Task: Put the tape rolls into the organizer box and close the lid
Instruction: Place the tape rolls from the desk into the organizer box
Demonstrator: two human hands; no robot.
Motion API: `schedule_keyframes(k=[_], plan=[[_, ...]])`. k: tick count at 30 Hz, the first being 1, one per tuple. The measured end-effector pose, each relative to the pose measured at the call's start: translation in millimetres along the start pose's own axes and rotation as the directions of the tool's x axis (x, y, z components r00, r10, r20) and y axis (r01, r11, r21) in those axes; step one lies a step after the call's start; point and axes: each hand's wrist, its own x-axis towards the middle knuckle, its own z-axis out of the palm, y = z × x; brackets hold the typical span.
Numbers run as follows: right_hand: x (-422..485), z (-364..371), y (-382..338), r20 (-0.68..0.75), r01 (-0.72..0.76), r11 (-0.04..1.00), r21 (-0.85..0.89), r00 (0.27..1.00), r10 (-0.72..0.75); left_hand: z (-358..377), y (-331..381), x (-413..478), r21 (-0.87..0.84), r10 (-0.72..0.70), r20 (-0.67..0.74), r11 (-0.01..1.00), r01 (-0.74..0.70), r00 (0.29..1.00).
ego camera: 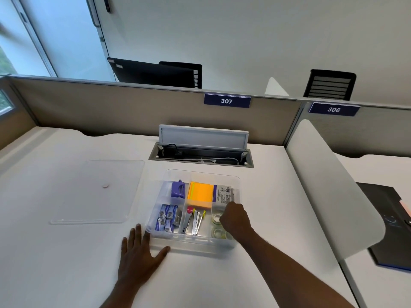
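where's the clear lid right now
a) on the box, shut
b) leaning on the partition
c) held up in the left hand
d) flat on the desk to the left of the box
d: the clear lid lies flat on the desk, left of the open organizer box, while the left hand rests flat on the desk by the box.

My desk [66,263] was white, and I place the rest by its open cable hatch [201,155]. Behind the hatch ran a beige partition [111,107] with number plates 307 [227,101] and 306 [333,109]. Beyond the partition stood a dark monitor [151,72] and a black chair [330,84]. Far right of the hatch, past a white divider [329,185], lay a dark folder [387,225].
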Motion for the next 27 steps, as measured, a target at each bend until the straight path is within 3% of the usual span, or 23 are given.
schedule_keyframes(k=[9,16,23,27], plan=[[8.0,16.8,-5.3,-0.03,-0.165,0.984,-0.061,0.986,0.163,-9.4,-17.4,10.8,-0.056,0.142,0.001,0.988,-0.142,0.99],[10.3,25.5,-11.0,-0.108,-0.173,0.982,-0.081,0.981,0.164,-5.3,-23.0,9.4,-0.046,0.146,-0.021,0.988,-0.147,0.989],[7.0,28.7,-0.7,-0.008,-0.148,0.981,-0.127,0.989,0.148,-5.3,-23.3,9.8,-0.051,0.152,-0.029,0.987,-0.153,0.988],[3.2,29.5,1.0,-0.024,-0.054,0.985,-0.165,0.998,0.051,-4.7,-23.2,9.5,-0.053,0.153,-0.033,0.987,-0.154,0.988]])
